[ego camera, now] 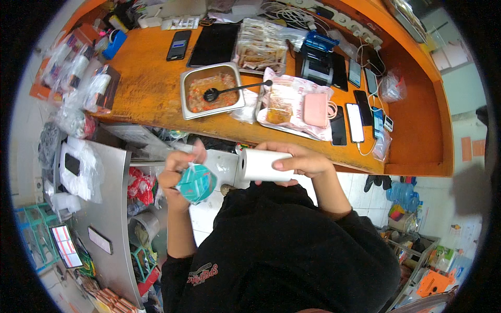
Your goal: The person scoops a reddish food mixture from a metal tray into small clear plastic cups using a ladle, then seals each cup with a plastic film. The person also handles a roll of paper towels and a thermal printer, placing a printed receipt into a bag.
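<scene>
In my right hand (303,162) lies a white paper roll (263,164), gripped around its side with the dark core end facing left. My left hand (175,176) is raised beside it, fingers curled around a crumpled teal wrapper (197,184) with some clear film. The wrapper and the roll are apart, both in front of my black shirt and below the front edge of the orange counter (148,90). Nearest on the counter is a steel pan (183,94) of chopped food, with a black ladle (242,87) resting across it.
A paper-lined tray (291,133) carries a pink pouch (315,109). Behind stands a blue-and-grey receipt printer (317,64) with its lid raised. Several phones, such as the white-screened phone (355,123), lie at the right among cables. A steel worktop (105,176) stands at my left.
</scene>
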Tool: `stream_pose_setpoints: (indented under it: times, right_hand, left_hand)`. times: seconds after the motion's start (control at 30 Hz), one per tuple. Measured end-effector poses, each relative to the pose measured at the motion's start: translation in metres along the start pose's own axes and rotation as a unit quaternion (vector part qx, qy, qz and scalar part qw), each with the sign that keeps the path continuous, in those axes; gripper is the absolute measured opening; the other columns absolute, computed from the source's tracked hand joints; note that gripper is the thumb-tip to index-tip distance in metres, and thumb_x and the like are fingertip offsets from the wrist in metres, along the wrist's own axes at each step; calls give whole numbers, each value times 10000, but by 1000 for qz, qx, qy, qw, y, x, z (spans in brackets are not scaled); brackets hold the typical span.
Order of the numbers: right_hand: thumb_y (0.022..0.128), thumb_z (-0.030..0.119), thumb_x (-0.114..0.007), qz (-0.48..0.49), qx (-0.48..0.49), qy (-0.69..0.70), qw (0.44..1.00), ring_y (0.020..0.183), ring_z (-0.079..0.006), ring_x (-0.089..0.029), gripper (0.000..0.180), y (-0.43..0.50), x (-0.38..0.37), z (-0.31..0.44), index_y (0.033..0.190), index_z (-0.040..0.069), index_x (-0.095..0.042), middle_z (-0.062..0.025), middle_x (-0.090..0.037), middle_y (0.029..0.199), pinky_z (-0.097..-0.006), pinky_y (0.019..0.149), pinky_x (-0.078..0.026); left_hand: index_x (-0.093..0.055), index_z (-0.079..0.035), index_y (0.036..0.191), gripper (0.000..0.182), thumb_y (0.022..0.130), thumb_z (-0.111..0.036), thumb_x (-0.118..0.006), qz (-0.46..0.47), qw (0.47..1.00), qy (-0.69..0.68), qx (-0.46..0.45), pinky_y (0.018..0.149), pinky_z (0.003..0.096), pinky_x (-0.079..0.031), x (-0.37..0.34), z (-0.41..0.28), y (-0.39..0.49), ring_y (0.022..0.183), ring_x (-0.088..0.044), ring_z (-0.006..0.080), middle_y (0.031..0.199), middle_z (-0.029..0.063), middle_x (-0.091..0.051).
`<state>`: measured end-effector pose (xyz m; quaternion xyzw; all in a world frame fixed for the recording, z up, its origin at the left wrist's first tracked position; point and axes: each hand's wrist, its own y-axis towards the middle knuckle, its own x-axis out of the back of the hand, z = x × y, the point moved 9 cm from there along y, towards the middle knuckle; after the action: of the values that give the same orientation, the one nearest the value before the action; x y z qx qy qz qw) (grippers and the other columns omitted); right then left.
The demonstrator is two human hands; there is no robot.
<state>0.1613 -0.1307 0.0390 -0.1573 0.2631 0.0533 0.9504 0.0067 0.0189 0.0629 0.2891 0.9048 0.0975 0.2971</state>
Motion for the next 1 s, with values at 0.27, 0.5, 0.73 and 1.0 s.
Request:
stream_pose_setpoints:
  times: [0.27,0.5,0.73,1.0]
  right_hand:
    - [864,314,-640,-172,67,93,978,606,-148,-618,572,-64,97,28,1293,30,-391,-236,-644,950,-180,379,-390]
    - [859,322,-634,-245,88,100,960,653,-167,-639,594,-126,195,33,1317,52,-369,-207,-627,1033,-215,447,-474]
    - [833,337,-637,-368,152,98,912,978,-231,-603,623,-183,264,51,1312,60,-352,-179,-563,1144,-317,784,-505]
    - [674,23,-780,-389,389,-381,743,1061,-288,-532,646,-208,231,144,1222,76,-441,-144,-527,1161,-361,916,-424]
  left_hand:
    - [-411,-52,619,456,825,-374,-660,206,911,-185,305,480,269,-359,-131,105,-63,539,-467,160,630,123,-494]
    - [-379,-92,713,368,875,-322,-615,424,810,-112,389,596,273,-328,-220,160,-90,626,-393,149,683,26,-412]
    - [-343,-95,710,301,893,12,-556,204,950,55,228,725,316,-477,-265,215,-10,734,-529,153,732,53,-502]
    - [-481,-11,1240,730,723,-437,-771,249,927,89,265,789,286,-474,-334,227,40,849,-602,148,1027,104,-629]
